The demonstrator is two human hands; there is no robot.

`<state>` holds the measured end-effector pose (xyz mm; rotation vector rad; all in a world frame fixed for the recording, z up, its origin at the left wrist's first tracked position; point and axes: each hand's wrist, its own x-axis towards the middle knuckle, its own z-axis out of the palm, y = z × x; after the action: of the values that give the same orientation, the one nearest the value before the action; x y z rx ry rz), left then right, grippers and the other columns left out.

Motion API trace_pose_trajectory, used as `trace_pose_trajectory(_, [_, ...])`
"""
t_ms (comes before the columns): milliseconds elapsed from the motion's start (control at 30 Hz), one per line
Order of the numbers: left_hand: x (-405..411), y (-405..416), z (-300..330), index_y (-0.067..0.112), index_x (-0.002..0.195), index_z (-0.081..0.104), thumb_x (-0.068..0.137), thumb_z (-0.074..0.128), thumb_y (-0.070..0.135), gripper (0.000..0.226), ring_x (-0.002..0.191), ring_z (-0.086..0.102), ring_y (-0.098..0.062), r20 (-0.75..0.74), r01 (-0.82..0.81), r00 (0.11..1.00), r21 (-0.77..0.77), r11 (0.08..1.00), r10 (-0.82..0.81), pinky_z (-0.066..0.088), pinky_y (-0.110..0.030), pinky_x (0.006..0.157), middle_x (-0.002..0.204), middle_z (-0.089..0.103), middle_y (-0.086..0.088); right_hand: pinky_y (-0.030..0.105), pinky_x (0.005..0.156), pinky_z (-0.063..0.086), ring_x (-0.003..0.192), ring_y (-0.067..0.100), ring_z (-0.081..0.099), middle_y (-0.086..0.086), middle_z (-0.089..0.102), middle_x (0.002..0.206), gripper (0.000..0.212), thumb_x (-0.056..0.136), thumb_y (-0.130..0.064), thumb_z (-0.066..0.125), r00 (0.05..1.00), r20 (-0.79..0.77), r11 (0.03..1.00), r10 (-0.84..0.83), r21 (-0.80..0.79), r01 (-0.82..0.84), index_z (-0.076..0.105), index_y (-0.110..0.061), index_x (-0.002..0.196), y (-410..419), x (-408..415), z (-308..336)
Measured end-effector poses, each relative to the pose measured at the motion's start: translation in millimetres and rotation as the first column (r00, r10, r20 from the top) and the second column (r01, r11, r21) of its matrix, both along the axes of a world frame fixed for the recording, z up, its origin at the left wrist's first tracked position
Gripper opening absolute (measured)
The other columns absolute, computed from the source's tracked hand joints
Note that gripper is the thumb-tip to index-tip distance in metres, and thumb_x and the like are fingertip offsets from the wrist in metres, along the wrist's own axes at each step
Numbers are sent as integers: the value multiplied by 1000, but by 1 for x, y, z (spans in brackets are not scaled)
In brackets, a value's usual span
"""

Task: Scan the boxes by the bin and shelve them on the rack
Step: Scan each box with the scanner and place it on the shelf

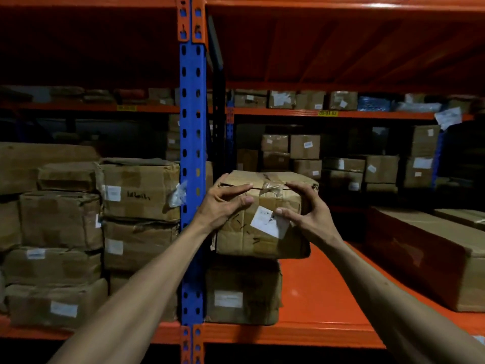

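1. a taped cardboard box (pixel 262 219) sits at the centre of the view, resting on top of a lower box (pixel 242 295) that stands on the orange shelf (pixel 322 298) of the rack
2. the left hand (pixel 223 203) grips the box at its 9 o'clock side, fingers (pixel 236 189) lying over the top front edge and the thumb pressed on the front face
3. the right hand (pixel 308 208) grips the box at its 3 o'clock side, fingers over the top edge by the crumpled tape, thumb touching the white label (pixel 267 222) on the front
4. both bare forearms reach in from 7 and 5 o'clock
5. a blue post (pixel 193 179) stands just beside the box at 9 o'clock, with orange brackets above and below
6. at 8 to 9 o'clock past the post, a stack of worn boxes (pixel 139 214) fills the next bay, several with white labels
7. at 3 to 4 o'clock a long flat carton (pixel 430 256) lies on the same shelf, well apart from the held box
8. at 12 to 2 o'clock, more small boxes (pixel 304 147) sit on a farther rack in dim light
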<state>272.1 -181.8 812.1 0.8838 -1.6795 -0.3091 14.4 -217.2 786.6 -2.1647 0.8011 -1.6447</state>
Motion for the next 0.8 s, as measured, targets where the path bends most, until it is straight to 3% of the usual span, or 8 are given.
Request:
trace_pose_trajectory(167, [12, -55, -27, 35, 114, 74, 75, 78, 44, 41, 150, 20, -7, -56, -21, 998, 30, 999, 22, 22, -43, 124, 139, 60, 4, 45, 108, 50, 128, 5, 55, -14, 58, 136, 64, 71, -55, 89, 1000, -15, 999, 1, 45, -1, 59, -54, 127, -54, 16, -12])
trace_pose_trajectory(300, [24, -75, -42, 30, 116, 74, 77, 79, 37, 39, 148, 31, -19, -84, -11, 996, 93, 996, 19, 32, -44, 120, 143, 57, -4, 44, 106, 51, 127, 7, 56, -10, 57, 138, 63, 74, -48, 90, 999, 17, 997, 30, 66, -31, 60, -49, 129, -82, 34, -38])
trace_pose_trajectory(367, [28, -78, -51, 34, 114, 74, 78, 79, 38, 37, 146, 33, -15, -57, -27, 998, 115, 993, 34, 39, -24, 113, 153, 44, -5, 42, 107, 50, 129, 4, 54, -11, 56, 139, 62, 76, -42, 91, 998, 47, 995, 38, 88, -42, 60, -45, 130, -89, 40, -58])
trace_pose_trajectory(433, [28, -79, -65, 39, 111, 75, 80, 81, 33, 32, 144, 28, -1, -11, -137, 990, 86, 987, 138, 35, -6, 104, 159, 31, 9, 36, 108, 48, 131, 3, 53, -13, 56, 140, 61, 78, -38, 90, 997, 66, 995, 45, 91, -51, 61, -41, 132, -93, 46, -76])
trace_pose_trajectory(533, [26, -82, -85, 36, 120, 70, 88, 74, 23, 35, 151, 17, -14, 100, -321, 938, -115, 940, 332, 22, -36, 121, 156, 38, 11, 15, 104, 44, 133, -5, 48, -24, 54, 140, 63, 80, -40, 89, 997, 54, 997, 58, 39, -60, 59, -40, 136, -94, 56, -86])
trace_pose_trajectory(633, [27, -85, -94, 29, 142, 50, 98, 52, 27, 44, 153, 13, -23, 339, -385, 809, -314, 868, 481, 13, -56, 123, 150, 47, -5, 5, 100, 38, 133, -11, 45, -29, 50, 141, 65, 81, -49, 86, 999, 1, 999, 39, 38, -39, 55, -48, 138, -94, 56, -85])
trace_pose_trajectory(733, [28, -85, -100, 32, 158, 13, 105, 24, 41, 55, 155, 1, -22, 545, -464, 571, -401, 789, 613, -3, -56, 123, 163, 26, -9, 11, 105, 34, 134, -17, 37, -21, 45, 150, 71, 82, -60, 80, 994, -106, 999, 18, 39, -14, 46, -52, 144, -93, 49, -82])
trace_pose_trajectory(800, [30, -83, -108, 25, 160, 0, 106, 15, 46, 60, 154, -7, -22, 602, -489, 435, -466, 737, 669, -11, -55, 121, 167, 11, -10, 22, 112, 38, 134, -15, 37, -12, 41, 156, 77, 83, -65, 75, 985, -171, 999, 21, 47, -14, 40, -49, 150, -90, 47, -81])
